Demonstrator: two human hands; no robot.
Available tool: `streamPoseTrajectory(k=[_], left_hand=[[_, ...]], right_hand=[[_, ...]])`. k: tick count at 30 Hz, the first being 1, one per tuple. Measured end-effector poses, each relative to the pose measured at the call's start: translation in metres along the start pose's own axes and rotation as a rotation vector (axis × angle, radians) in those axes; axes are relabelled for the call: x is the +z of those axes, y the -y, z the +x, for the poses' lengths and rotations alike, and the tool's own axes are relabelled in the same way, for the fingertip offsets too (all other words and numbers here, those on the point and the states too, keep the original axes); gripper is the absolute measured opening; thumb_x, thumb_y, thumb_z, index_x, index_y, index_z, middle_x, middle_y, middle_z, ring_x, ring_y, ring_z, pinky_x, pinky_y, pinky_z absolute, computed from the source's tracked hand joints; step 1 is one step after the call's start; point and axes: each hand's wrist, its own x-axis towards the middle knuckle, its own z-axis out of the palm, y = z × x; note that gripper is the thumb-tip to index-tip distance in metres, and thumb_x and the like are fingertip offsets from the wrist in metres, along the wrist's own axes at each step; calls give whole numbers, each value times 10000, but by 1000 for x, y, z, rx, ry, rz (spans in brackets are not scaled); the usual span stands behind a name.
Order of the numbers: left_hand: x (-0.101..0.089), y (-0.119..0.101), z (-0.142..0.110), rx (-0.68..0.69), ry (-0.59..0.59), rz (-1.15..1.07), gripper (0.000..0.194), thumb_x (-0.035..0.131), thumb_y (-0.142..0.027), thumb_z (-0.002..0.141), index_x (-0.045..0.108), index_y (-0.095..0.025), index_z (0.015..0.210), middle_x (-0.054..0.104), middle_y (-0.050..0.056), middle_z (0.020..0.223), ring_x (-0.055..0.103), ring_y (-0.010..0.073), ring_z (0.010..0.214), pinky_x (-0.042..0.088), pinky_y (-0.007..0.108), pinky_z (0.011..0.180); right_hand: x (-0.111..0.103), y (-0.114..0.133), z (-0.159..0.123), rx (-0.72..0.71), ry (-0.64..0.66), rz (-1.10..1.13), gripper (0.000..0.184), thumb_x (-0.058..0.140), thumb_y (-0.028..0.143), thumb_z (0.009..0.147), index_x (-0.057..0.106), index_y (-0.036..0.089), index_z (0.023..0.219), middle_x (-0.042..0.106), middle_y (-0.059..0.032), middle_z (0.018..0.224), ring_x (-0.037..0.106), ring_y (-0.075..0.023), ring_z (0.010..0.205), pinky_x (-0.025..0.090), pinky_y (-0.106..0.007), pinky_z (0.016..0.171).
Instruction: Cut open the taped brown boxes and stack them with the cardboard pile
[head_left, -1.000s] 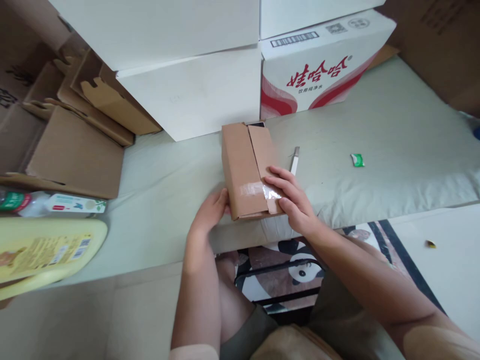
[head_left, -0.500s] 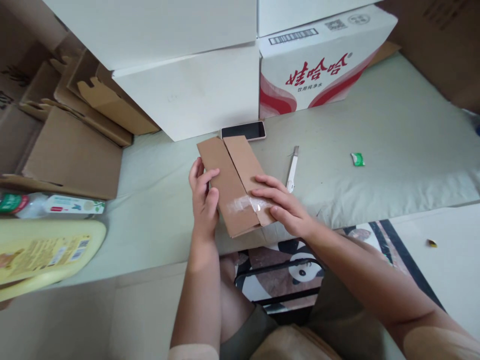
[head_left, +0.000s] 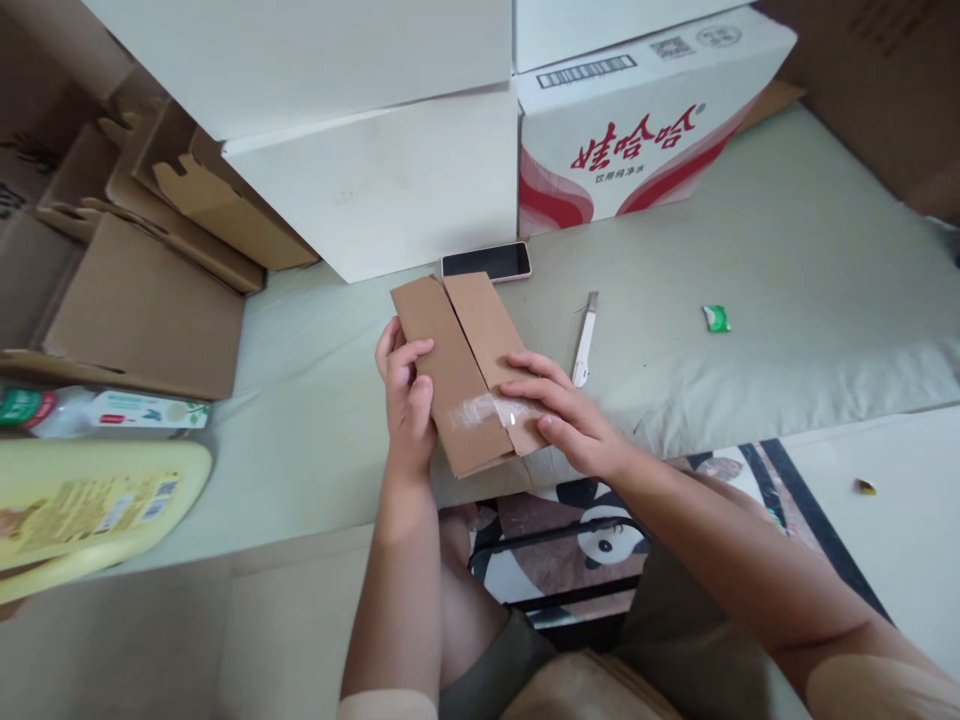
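Near the pale green cloth's (head_left: 675, 290) edge, left hand (head_left: 409, 410)'s wrapped round a taped cardboard box (head_left: 465, 350); right hand (head_left: 574, 415)'s resting on top, can't tell if gripping. Looks like a steadying step; next move calls for even pressure.

The box (head_left: 459, 360) is matt cardboard (its tape (head_left: 474, 411) glossy plastic); beyond it, a smooth-screened phone (head_left: 487, 262); beneath, creased cloth (head_left: 667, 370).

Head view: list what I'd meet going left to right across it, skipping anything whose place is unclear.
Pale yellow plastic bottle, left hand, taped brown cardboard box, slim white utility knife, small green-and-white square packet, tiny yellow-and-dark scrap.
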Motion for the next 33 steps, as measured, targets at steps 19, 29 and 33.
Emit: streamPoseTrajectory(k=[19,29,33], left_hand=[[-1,2,-1,-45,12,-50,388,542,-644,987,629,-322,1186,354,41,1701,337,314,1615,316,533,1308],[-1,2,-1,-46,5,-37,413,526,-672,986,620,-324,1186,359,45,1689,326,324,1618,303,548,1313],[-1,2,-1,-53,1,-34,421,535,-677,981,619,-316,1182,362,56,1685,329,327,1617,306,552,1312]], right_hand=[[2,-1,1,-26,11,-8,431,471,494,1086,635,334,1451,514,-88,1613,429,-282,1568,307,-562,1332],[2,-3,1,0,14,-17,452,464,537,1076,648,336,1436,519,-83,1613,431,-294,1565,313,-573,1327],[3,-3,1,-13,12,-16,439,471,515,1080,644,333,1441,516,-87,1613,431,-290,1565,313,-568,1327]])
